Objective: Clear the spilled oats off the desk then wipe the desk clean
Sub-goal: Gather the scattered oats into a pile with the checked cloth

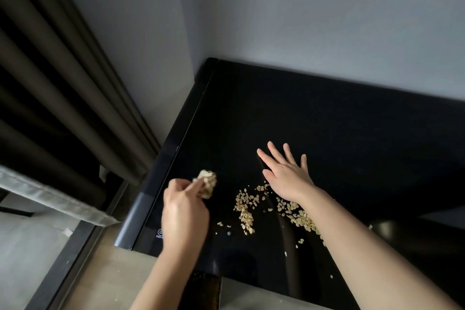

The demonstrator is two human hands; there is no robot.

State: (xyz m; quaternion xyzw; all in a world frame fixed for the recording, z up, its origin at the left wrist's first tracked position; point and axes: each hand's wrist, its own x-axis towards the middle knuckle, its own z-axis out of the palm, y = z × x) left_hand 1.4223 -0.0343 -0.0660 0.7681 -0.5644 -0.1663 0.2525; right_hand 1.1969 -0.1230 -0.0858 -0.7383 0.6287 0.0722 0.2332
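On the black desk, toward its near left part, the left hand is curled shut around a pinch of oats, a small pale clump showing above its fingers. Whether that hand rests on the surface or hangs just over it cannot be told. To its right, the right hand lies flat and spread, fingers apart, palm down on the glossy top, holding nothing.

Between and below the two hands lie the rest of the spilled flakes: one curved drift in the middle, a second band running along and partly under the right forearm, and stray single flakes scattered toward the near edge.

Such flakes look very light, dry and loose, so they would likely skid and scatter on this slick surface rather than stay put, and they may crumble if squeezed hard. Pinching takes only a few at a time; a better hold is probably none at all, sweeping them with the edge of the flat palm into a heap and off the rim into the cupped other hand.

Beyond the desk stand a grey wall and, at left, a dark curtain.
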